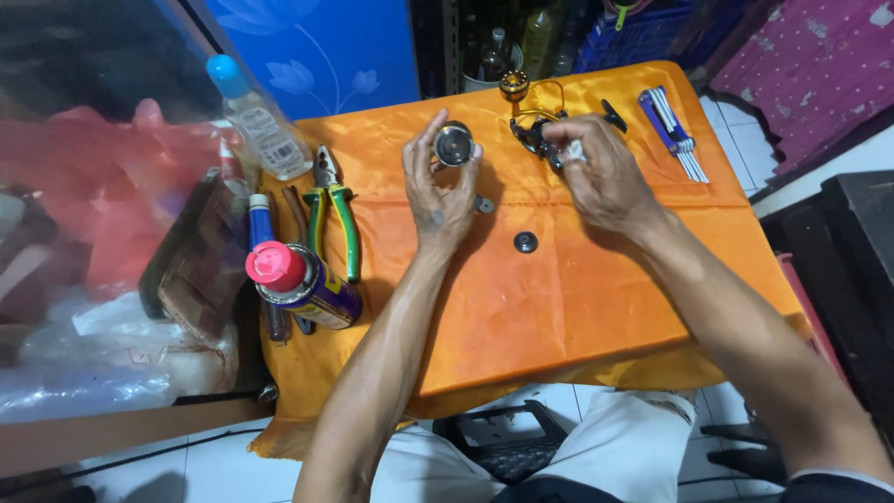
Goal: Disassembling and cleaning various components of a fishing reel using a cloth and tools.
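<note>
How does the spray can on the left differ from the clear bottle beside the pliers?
The spray can is opaque, dark blue and yellow, with a pink cap; the clear bottle is see-through with a blue cap. The spray can looks stouter, the clear bottle slimmer. The spray can sits near the cloth's front left, the clear bottle at its far left corner. Both are capped, and neither hand touches them.

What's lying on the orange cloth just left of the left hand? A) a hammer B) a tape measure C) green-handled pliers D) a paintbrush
C: the green-handled pliers lie on the orange cloth, between the left hand and the spray can.
</note>
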